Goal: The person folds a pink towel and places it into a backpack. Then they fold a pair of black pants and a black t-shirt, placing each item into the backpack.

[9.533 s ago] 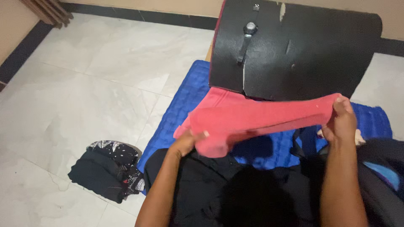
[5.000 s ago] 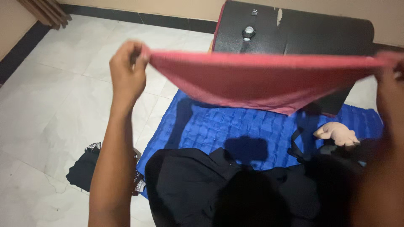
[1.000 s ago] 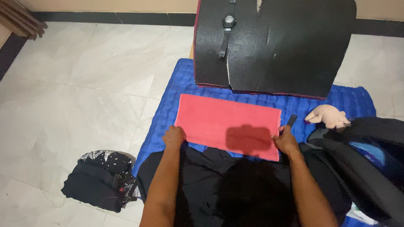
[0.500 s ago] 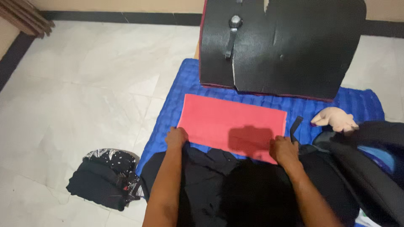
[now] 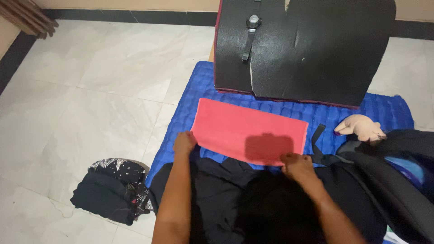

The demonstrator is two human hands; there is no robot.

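Below, seen from a head-worn camera, a folded rectangle of coral-red cloth [image 5: 251, 130] lies flat on a blue quilted mat [image 5: 184, 118] spread over a pale marble-tiled floor [image 5: 90, 90]. The left hand [image 5: 184, 143] rests on the cloth's near left corner, fingers curled down onto the edge; whether they pinch the fabric cannot be told. The right hand [image 5: 296, 163] sits at the near right edge of the cloth, fingers bent and pressing on the hem, grip likewise unclear. A dark head shadow falls on the cloth between the hands.

Behind the cloth, a large black leathery board [image 5: 316, 49] stands tilted at the far end of the mat, with a black wristwatch [image 5: 250, 31] hanging on its face. To the right, a small pale pink plush toy [image 5: 361, 128] lies on the mat beside a black backpack [image 5: 398, 171]. A pile of dark folded clothes [image 5: 110, 192] sits on the floor to the left. Black garments cover the person's lap.
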